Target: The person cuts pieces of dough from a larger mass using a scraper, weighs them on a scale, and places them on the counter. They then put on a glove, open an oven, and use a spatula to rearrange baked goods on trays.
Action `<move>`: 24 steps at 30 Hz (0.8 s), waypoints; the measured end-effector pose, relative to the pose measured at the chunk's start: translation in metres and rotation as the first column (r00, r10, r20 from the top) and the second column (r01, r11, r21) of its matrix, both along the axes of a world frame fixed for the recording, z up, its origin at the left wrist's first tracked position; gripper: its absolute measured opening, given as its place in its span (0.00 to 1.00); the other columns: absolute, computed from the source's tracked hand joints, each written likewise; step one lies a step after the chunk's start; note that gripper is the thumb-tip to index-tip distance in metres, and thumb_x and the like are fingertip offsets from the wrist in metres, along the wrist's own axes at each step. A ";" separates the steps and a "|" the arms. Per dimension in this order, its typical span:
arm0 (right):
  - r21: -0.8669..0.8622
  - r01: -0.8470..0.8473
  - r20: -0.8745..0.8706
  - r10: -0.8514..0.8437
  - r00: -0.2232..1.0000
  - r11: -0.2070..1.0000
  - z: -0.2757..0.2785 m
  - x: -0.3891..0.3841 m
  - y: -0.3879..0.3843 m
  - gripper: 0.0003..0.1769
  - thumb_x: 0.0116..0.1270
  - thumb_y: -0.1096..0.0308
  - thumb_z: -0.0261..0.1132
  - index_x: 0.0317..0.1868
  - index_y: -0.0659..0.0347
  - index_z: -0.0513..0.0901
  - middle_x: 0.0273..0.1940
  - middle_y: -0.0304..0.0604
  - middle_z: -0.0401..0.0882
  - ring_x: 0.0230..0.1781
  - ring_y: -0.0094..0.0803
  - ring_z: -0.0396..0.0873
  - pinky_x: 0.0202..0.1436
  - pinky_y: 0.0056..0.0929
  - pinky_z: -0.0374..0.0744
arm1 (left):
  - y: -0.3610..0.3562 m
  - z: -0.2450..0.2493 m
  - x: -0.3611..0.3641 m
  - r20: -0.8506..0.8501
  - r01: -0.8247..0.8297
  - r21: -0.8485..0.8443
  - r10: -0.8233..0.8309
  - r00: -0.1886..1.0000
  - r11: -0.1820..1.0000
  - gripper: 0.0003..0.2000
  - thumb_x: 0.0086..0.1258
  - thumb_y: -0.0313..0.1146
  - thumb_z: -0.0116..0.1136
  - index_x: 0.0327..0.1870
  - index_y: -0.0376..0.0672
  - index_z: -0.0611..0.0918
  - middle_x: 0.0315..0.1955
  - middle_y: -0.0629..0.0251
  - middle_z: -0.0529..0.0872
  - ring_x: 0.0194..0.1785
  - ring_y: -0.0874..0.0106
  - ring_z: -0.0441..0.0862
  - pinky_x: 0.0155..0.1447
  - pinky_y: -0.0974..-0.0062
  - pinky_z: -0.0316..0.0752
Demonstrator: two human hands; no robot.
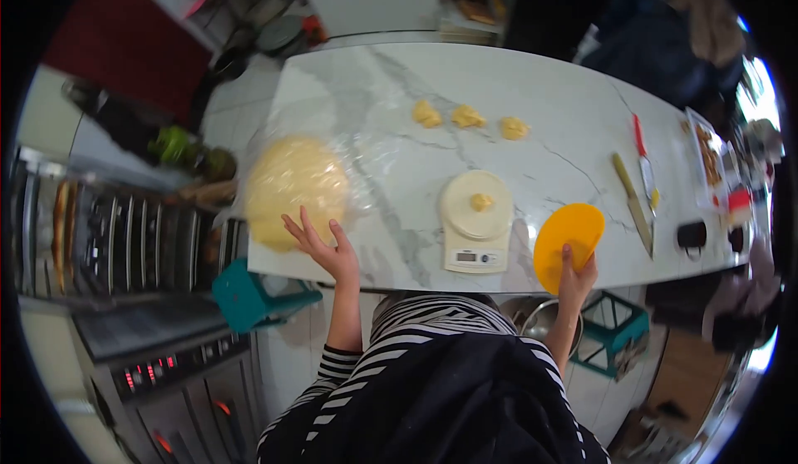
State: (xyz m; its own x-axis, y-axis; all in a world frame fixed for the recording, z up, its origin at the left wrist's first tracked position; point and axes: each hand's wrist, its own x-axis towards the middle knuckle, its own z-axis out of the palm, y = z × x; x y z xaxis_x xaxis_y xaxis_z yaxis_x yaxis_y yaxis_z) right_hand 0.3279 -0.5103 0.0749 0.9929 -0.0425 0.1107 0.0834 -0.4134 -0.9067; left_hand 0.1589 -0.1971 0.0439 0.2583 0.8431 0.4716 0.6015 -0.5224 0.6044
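Gleaming marbled counter [573, 111], teal stools [239, 298]

The scale [476, 226] sits between dough [297, 183] and knives [637, 212].

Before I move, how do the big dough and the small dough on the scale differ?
Size: the big dough is a broad, rounded mound; the small dough is a little lump.
Place: the big dough has clear plastic around it; the small dough sits on the scale.
Hand: the left hand is at the big dough's near edge; no hand is at the small dough.
Both are yellowish.
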 end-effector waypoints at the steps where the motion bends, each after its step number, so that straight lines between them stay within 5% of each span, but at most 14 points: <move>1: 0.037 -0.073 -0.004 0.073 0.997 0.997 0.001 0.002 0.012 0.12 0.58 0.70 0.63 0.41 0.69 0.76 0.33 0.45 0.81 0.33 0.29 0.79 0.38 0.26 0.75 | 0.001 0.000 -0.007 0.217 -0.035 -0.069 0.049 0.975 0.997 0.26 0.65 0.34 0.49 0.65 0.47 0.60 0.69 0.55 0.45 0.71 0.55 0.41 0.67 0.51 0.38; 3: 0.053 -0.238 -0.021 0.239 0.971 0.970 0.003 0.002 0.040 0.12 0.59 0.70 0.62 0.41 0.69 0.76 0.33 0.46 0.81 0.33 0.28 0.79 0.37 0.25 0.75 | 0.004 -0.007 -0.025 0.535 -0.035 -0.243 0.164 0.829 0.969 0.32 0.62 0.30 0.51 0.66 0.42 0.52 0.68 0.57 0.44 0.71 0.56 0.42 0.69 0.65 0.42; 4: 0.039 -0.372 -0.039 0.374 0.927 0.927 0.006 -0.001 0.059 0.12 0.59 0.70 0.62 0.41 0.69 0.76 0.32 0.47 0.81 0.32 0.28 0.79 0.36 0.25 0.75 | 0.007 -0.014 -0.033 0.536 -0.073 -0.242 0.196 0.821 0.968 0.32 0.62 0.30 0.51 0.66 0.42 0.52 0.68 0.57 0.44 0.71 0.56 0.42 0.69 0.65 0.42; 6: -0.032 -0.621 -0.091 0.617 0.782 0.783 0.020 -0.013 0.100 0.12 0.59 0.70 0.61 0.42 0.68 0.76 0.31 0.47 0.81 0.29 0.30 0.79 0.33 0.27 0.76 | 0.012 -0.026 -0.047 0.631 0.017 -0.679 0.572 0.523 0.734 0.32 0.62 0.29 0.51 0.67 0.46 0.51 0.67 0.59 0.47 0.69 0.61 0.47 0.68 0.64 0.45; 8: -0.119 -0.816 -0.128 0.806 0.577 0.565 0.012 -0.025 0.139 0.15 0.58 0.69 0.62 0.44 0.67 0.75 0.31 0.53 0.79 0.27 0.42 0.79 0.31 0.30 0.75 | 0.008 -0.032 -0.054 0.678 0.118 -0.706 0.620 0.395 0.698 0.33 0.62 0.30 0.51 0.66 0.51 0.50 0.65 0.61 0.50 0.67 0.63 0.51 0.66 0.64 0.49; 10: -0.187 -0.925 0.023 0.943 0.333 0.331 0.021 -0.040 0.186 0.14 0.58 0.70 0.61 0.46 0.61 0.75 0.32 0.54 0.77 0.31 0.45 0.78 0.31 0.34 0.74 | 0.006 -0.047 -0.057 0.728 0.360 -0.677 0.657 0.198 0.642 0.31 0.62 0.35 0.50 0.66 0.54 0.51 0.57 0.63 0.63 0.61 0.68 0.60 0.60 0.57 0.54; 14: -0.356 -0.931 0.147 0.989 0.027 0.078 0.020 -0.055 0.277 0.14 0.58 0.70 0.60 0.47 0.57 0.75 0.30 0.47 0.78 0.30 0.45 0.77 0.31 0.35 0.76 | 0.002 -0.045 -0.044 0.724 0.440 -0.670 0.655 0.214 0.597 0.31 0.63 0.37 0.48 0.66 0.52 0.50 0.56 0.67 0.65 0.60 0.71 0.61 0.61 0.56 0.53; 16: -0.576 -0.805 0.021 0.981 -0.191 -0.145 0.015 -0.058 0.316 0.15 0.59 0.70 0.58 0.48 0.56 0.73 0.28 0.48 0.77 0.29 0.46 0.77 0.31 0.38 0.75 | 0.004 -0.029 -0.040 0.692 0.518 -0.682 0.685 0.228 0.517 0.31 0.64 0.36 0.47 0.67 0.51 0.49 0.57 0.70 0.65 0.60 0.75 0.62 0.61 0.56 0.52; 17: -0.581 -0.798 0.017 0.978 -0.208 -0.159 0.015 -0.061 0.330 0.15 0.59 0.70 0.58 0.48 0.56 0.73 0.28 0.48 0.77 0.29 0.46 0.77 0.31 0.38 0.75 | 0.004 -0.027 -0.041 0.713 0.557 -0.655 0.661 0.234 0.510 0.32 0.62 0.35 0.47 0.67 0.51 0.48 0.59 0.71 0.64 0.62 0.77 0.60 0.62 0.57 0.50; 19: -0.597 -0.680 -0.287 0.905 -0.313 -0.425 0.022 -0.068 0.354 0.18 0.54 0.73 0.58 0.47 0.54 0.73 0.32 0.49 0.78 0.33 0.46 0.78 0.35 0.38 0.75 | 0.004 -0.023 -0.038 0.706 0.552 -0.657 0.675 0.213 0.513 0.32 0.62 0.34 0.47 0.67 0.51 0.48 0.59 0.72 0.64 0.62 0.77 0.60 0.62 0.59 0.50; 24: -0.549 -0.635 -0.233 0.829 -0.508 -0.543 -0.001 -0.084 0.379 0.17 0.54 0.71 0.58 0.46 0.59 0.73 0.30 0.53 0.78 0.34 0.50 0.77 0.37 0.40 0.75 | 0.003 -0.027 -0.041 0.749 0.553 -0.611 0.640 0.171 0.567 0.32 0.63 0.31 0.46 0.68 0.50 0.49 0.59 0.71 0.64 0.63 0.76 0.59 0.65 0.68 0.51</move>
State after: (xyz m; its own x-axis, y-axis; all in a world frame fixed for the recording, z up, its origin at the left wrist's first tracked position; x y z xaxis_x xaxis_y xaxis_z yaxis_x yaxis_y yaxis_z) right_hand 0.2438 -0.1311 0.0738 -0.5418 0.8320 -0.1194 0.7477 0.4121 -0.5207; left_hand 0.1180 -0.1945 0.0168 0.1264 0.8878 -0.4425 -0.6786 0.4028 0.6142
